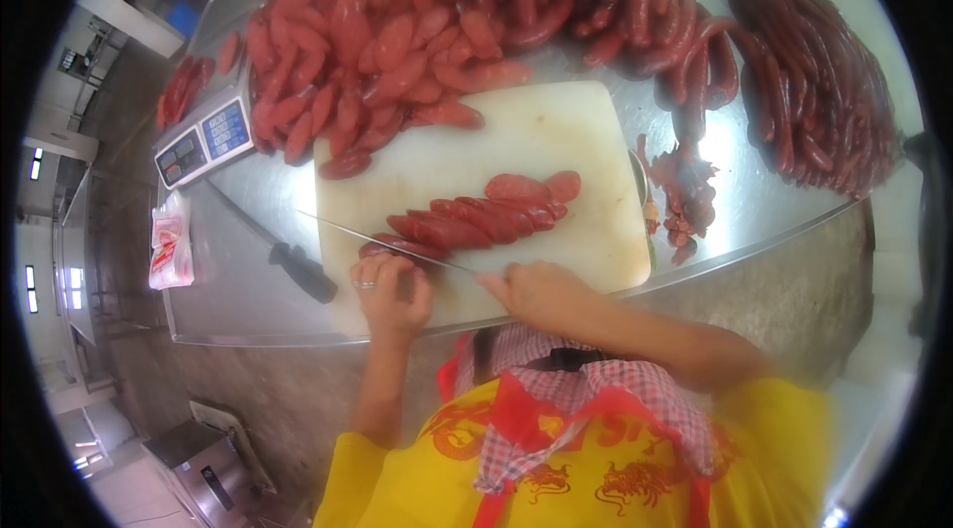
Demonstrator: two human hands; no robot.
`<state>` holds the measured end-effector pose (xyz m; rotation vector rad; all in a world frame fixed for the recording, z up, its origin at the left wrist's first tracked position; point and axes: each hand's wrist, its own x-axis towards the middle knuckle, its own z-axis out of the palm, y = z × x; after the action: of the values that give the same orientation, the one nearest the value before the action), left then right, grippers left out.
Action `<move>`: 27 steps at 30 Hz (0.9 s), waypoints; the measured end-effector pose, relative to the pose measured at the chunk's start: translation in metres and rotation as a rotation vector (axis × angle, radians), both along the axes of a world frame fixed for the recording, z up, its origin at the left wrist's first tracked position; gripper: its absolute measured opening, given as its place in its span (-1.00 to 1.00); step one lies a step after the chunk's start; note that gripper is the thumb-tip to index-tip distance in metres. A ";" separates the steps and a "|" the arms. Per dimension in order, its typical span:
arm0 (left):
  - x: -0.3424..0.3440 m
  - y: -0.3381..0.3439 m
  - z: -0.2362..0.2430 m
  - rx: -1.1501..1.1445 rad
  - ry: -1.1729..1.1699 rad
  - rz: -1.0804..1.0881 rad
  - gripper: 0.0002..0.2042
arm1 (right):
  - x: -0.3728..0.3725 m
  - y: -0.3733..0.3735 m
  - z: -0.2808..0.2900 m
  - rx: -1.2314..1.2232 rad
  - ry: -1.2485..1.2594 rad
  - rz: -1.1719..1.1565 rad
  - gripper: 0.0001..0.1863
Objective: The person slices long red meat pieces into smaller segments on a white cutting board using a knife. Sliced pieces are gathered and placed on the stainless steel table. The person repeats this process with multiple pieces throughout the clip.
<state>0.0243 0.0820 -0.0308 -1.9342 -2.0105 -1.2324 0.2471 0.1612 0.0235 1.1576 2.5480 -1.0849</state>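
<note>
Bright yellow shirt with red printing (397, 473) is closest to the lens, bottom of frame, with a red-trimmed checked apron (645, 384) bunched over it. Biggest thing past that is the shiny steel table (233, 305), then a heap of red, oval-cut sausage slices (342, 52) at upper left and a pile of long, dark red sausages (814, 81) at upper right. Both run up to the top edge, so you don't get all of either. Middle of the frame: a white plastic cutting board (516, 146) with a leaning row of red sausage slices (472, 223) on it. Right hand (544, 295), lower centre, is wrapped snugly round a thin, long-bladed knife (382, 243); the fist hides the handle. Its blade slants up and left, and glare makes the tip tricky to see. Left hand (390, 300) is curled narrow at the row's lower-left end, right by the blade. Fingertips are tucked out of sight, so can't tell whether it's pinching the end piece. Smallest bit: a silvery finger ring (365, 284) on that hand.
</note>
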 end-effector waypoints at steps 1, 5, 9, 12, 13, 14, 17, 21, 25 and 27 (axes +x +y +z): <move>0.000 -0.001 0.000 0.015 -0.030 0.036 -0.75 | -0.006 0.002 -0.004 0.012 0.049 0.008 -0.40; 0.001 -0.001 -0.001 0.063 -0.069 0.143 -0.76 | 0.028 -0.001 0.019 0.193 0.037 0.215 -0.40; 0.001 -0.001 -0.002 0.043 -0.014 0.175 -0.76 | 0.087 -0.018 0.061 -0.212 -0.139 -0.214 -0.33; -0.001 -0.001 -0.003 0.017 -0.022 0.142 -0.71 | 0.102 -0.022 0.071 -0.248 -0.331 -0.197 -0.31; -0.002 -0.001 -0.004 0.011 -0.023 0.141 -0.71 | 0.097 -0.021 0.066 -0.195 -0.206 -0.194 -0.31; -0.002 -0.001 -0.005 0.011 -0.029 0.145 -0.72 | 0.081 -0.018 0.054 -0.147 -0.147 -0.186 -0.30; -0.002 -0.002 -0.005 -0.005 -0.043 0.144 -0.74 | 0.038 -0.006 0.021 -0.104 -0.010 -0.073 -0.27; 0.001 -0.001 -0.004 0.000 -0.027 0.160 -0.76 | -0.014 0.010 -0.005 -0.061 0.139 0.010 -0.29; 0.006 0.001 -0.004 -0.010 -0.004 0.229 -0.78 | 0.021 0.022 0.003 -0.148 0.142 0.060 -0.27; 0.010 0.002 -0.006 -0.021 -0.005 0.275 -0.77 | 0.057 0.023 0.008 -0.086 0.081 0.071 -0.24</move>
<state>0.0342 0.0836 -0.0372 -1.5932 -2.2075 -1.1520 0.3037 0.1839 0.0313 1.0145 2.5525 -1.2346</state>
